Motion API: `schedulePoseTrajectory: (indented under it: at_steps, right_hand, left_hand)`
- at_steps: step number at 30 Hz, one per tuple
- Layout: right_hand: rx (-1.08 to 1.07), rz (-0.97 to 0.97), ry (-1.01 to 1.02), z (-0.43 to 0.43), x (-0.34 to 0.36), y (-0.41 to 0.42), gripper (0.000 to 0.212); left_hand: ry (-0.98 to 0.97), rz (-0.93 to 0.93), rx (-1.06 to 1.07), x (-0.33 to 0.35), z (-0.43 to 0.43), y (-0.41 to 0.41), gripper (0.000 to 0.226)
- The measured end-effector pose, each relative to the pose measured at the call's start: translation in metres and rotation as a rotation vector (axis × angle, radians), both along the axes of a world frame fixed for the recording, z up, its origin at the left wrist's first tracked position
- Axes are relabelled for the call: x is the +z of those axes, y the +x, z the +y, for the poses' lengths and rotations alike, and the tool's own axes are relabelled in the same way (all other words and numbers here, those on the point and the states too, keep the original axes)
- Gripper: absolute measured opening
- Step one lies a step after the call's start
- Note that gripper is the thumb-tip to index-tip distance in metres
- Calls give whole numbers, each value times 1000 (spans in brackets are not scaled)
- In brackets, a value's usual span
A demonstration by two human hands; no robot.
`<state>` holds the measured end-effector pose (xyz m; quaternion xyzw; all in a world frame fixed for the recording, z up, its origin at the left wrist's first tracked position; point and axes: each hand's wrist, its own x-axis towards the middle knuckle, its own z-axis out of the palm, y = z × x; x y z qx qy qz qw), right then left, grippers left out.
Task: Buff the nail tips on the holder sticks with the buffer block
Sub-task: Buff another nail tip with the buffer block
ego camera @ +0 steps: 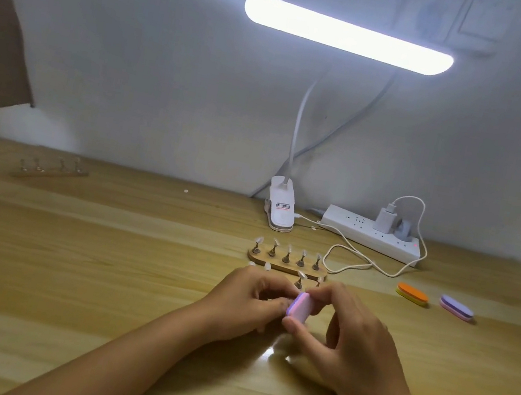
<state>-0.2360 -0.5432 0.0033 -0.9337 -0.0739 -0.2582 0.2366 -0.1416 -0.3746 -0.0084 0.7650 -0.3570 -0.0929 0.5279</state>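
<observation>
**Buffing under way: block held mid-bench**

My right hand [361,347] pinches the pink-and-lilac foam buffer block [299,305] between thumb and fingers. The left hand [244,302] has its grip curled close against the block; what it holds is hidden, so I cannot tell. I advise short, light strokes with the tip steadied. The oval wooden holder with five tipped metal sticks [275,264] stands just beyond the knuckles. The wooden bench [99,273] offers room leftward.

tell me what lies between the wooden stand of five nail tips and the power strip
In the head view, a loop of white cable lies between the wooden stand and the power strip.
</observation>
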Motion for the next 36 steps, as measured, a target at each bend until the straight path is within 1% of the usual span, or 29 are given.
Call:
schedulePoseTrajectory:
  at_steps: [3, 4, 6, 8, 10, 12, 15, 17, 19, 21, 22, 25, 28, 30, 32, 34, 36]
  right_hand:
    - [-31, 24, 151, -6, 2, 4, 44]
    - [-45, 25, 165, -9, 1, 6, 47]
    - [-43, 21, 115, -9, 0, 5, 46]
    - [-11, 20, 48, -5, -1, 2, 38]
    - [7, 31, 43, -3, -1, 1, 35]
    - [-20, 44, 119, -6, 0, 5, 33]
    - [-88, -5, 244, -14, 0, 9, 28]
    - [-91, -42, 275, -13, 1, 7, 33]
    - [-38, -37, 189, -7, 1, 3, 38]
    - [6, 3, 84, -1, 0, 1, 39]
    - [0, 22, 76, -1, 0, 2, 39]
    - [-57, 23, 134, -8, 0, 6, 39]
    - [-27, 7, 41, -6, 0, 3, 44]
    - [-5, 5, -12, -3, -1, 0, 42]
    - [-26, 27, 51, -5, 1, 2, 44]
    - [-71, 33, 107, -10, 1, 6, 46]
    - [-61, 25, 77, -10, 1, 6, 47]
  left_hand:
    - [-6, 27, 30, 0, 0, -1, 16]
    - [-3, 31, 41, 0, 0, -1, 15]
    - [-4, 41, 49, 0, 1, -2, 15]
    - [-16, 62, 43, 1, 2, -3, 18]
    - [-21, 80, 40, 3, 2, -4, 19]
    - [-20, 82, 52, 2, 2, -4, 19]
    - [-31, 101, 47, 2, 1, -5, 15]
    - [-37, 109, 40, 2, 1, -4, 13]
    - [-35, 108, 44, 1, 1, -3, 13]
    - [-27, 81, 47, 0, 1, -2, 14]
    - [-27, 63, 45, -1, 1, -1, 12]
    - [-29, 28, 34, -1, 0, 0, 8]
    - [-41, 16, 10, -2, -1, 1, 16]
    - [-36, 9, 9, -2, -1, 0, 20]
    - [-37, 6, 20, -2, -2, 1, 16]
    - [-42, 0, 26, -3, -2, 1, 7]
    - [-41, 1, 24, -3, -2, 2, 3]
